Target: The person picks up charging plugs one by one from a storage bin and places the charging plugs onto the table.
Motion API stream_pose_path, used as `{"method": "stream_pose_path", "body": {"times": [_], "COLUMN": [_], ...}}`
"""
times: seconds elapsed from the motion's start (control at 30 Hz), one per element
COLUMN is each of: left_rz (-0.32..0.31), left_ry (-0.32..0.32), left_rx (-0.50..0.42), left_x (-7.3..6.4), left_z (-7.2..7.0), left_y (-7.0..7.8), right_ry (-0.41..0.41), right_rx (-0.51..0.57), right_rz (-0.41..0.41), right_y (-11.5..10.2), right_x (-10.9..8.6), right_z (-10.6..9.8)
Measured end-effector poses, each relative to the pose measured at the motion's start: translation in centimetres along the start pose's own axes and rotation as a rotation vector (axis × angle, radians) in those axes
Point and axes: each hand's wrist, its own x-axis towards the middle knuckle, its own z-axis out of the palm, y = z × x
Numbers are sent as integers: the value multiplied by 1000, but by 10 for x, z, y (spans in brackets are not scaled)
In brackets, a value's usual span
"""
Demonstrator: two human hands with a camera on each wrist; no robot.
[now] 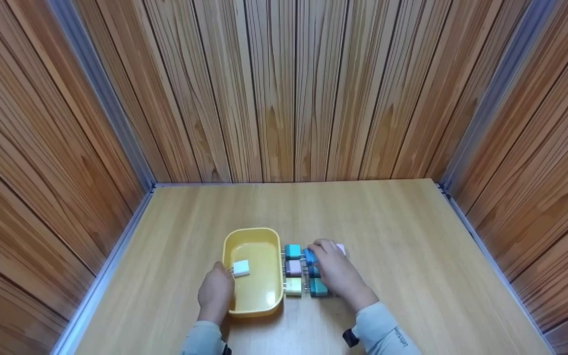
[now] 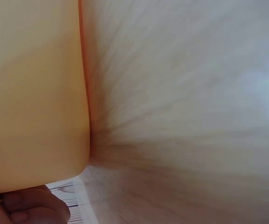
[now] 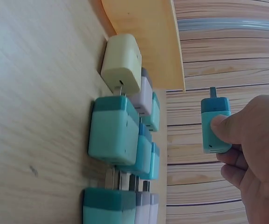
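Observation:
My left hand (image 1: 216,288) grips the left side of a yellow plastic tray (image 1: 257,313), fingers at its rim; the left wrist view shows curled fingers (image 2: 36,205) against the tray wall. Inside the tray, by that hand, sits a white plug charger (image 1: 241,267), prongs toward the left rim. My right hand (image 1: 333,266) is over rows of chargers right of the tray. Between thumb and fingers it pinches a teal plug charger (image 3: 216,128) with a darker band, prongs pointing up in the right wrist view, held clear of the others.
Beside the tray stand a pale yellow charger (image 1: 293,286), a lilac charger (image 1: 294,268) and a teal charger (image 1: 293,251). A green charger (image 1: 318,287) and several others continue rightward, partly under the right hand. Wood-patterned walls (image 1: 294,98) enclose the table (image 1: 412,256).

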Motion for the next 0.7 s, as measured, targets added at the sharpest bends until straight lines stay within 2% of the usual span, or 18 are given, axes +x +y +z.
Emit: {"method": "stream_pose_path", "body": {"times": [0.23, 0.5, 0.7], "left_rz": [9, 43, 34], "left_ry": [13, 67, 57], "left_rx": [12, 59, 36], "left_x": [0, 0, 1], "left_z": [-1, -1, 0], "left_y": [0, 1, 0], "right_ry": [13, 15, 11], "right_rx": [-20, -42, -39], "right_rz": [-12, -7, 25], "right_y": [13, 26, 33], "right_x": [-3, -6, -10], "right_z": [-2, -5, -4]}}
